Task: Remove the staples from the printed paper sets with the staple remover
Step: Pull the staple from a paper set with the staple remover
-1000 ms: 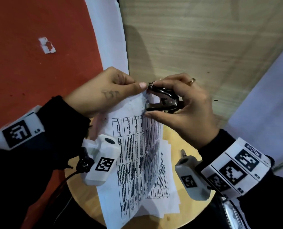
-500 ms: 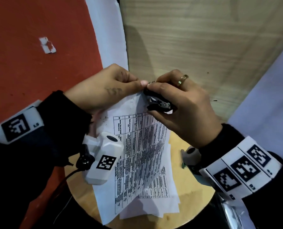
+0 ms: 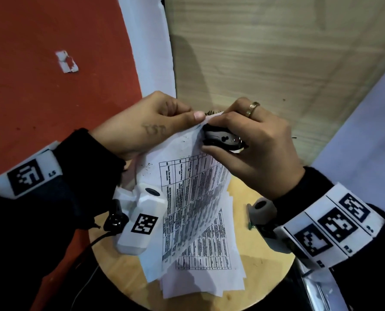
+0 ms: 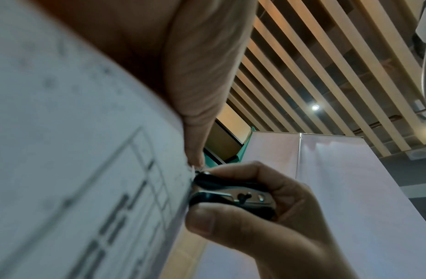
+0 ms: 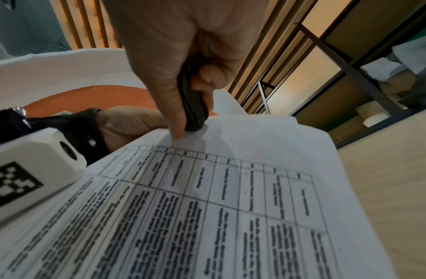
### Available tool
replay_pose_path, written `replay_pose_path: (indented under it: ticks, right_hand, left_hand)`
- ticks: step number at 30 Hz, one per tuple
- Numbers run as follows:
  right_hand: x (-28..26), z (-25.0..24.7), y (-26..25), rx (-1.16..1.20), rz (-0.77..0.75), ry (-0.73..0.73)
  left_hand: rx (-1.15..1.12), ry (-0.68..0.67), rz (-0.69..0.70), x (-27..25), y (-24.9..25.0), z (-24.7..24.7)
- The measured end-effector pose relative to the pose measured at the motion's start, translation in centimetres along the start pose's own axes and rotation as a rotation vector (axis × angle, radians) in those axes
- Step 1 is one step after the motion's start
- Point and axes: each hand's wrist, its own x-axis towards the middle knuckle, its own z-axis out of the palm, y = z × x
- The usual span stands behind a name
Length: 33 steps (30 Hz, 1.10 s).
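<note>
I hold a stapled set of printed tables [image 3: 187,198] up off a round wooden stool [image 3: 265,277]. My left hand [image 3: 155,124] pinches its top corner between thumb and fingers. My right hand [image 3: 252,142] squeezes a black and chrome staple remover [image 3: 223,140] against that same corner. From the left wrist, the staple remover [image 4: 230,194] has its jaws closed at the edge of the paper set [image 4: 75,169]. In the right wrist view, the staple remover [image 5: 192,105] presses on the top margin of the paper set [image 5: 230,207]. The staple itself is hidden.
More loose printed sheets [image 3: 209,272] lie stacked on the stool under the held set. A red floor [image 3: 52,86] with a torn scrap of paper [image 3: 66,61] is at the left. A wood panel [image 3: 276,52] stands behind, and a pale board [image 3: 366,131] at the right.
My right hand has turned over the staple remover and squeezed it closed on the paper's corner. The held set has swung a little to the left and tilted.
</note>
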Motion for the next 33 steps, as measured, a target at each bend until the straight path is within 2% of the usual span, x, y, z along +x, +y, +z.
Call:
replay_pose_path:
  ticks: [7, 12, 20, 33]
  right_hand:
    - [-0.1, 0.3, 0.3, 0.308, 0.186, 0.072]
    - [-0.1, 0.3, 0.4, 0.391, 0.25, 0.077]
    - [-0.2, 0.4, 0.5, 0.525, 0.324, 0.099]
    - [-0.1, 0.1, -0.3, 0.49, 0.34, 0.135]
  left_hand:
    - [0.034, -0.051, 0.001, -0.3, -0.3, -0.5]
    - [0.032, 0.029, 0.029, -0.2, -0.1, -0.3]
    - [-0.068, 0.067, 0.03, -0.5, -0.4, 0.4]
    - [0.073, 0.301, 0.205, -0.2, -0.7, 1.9]
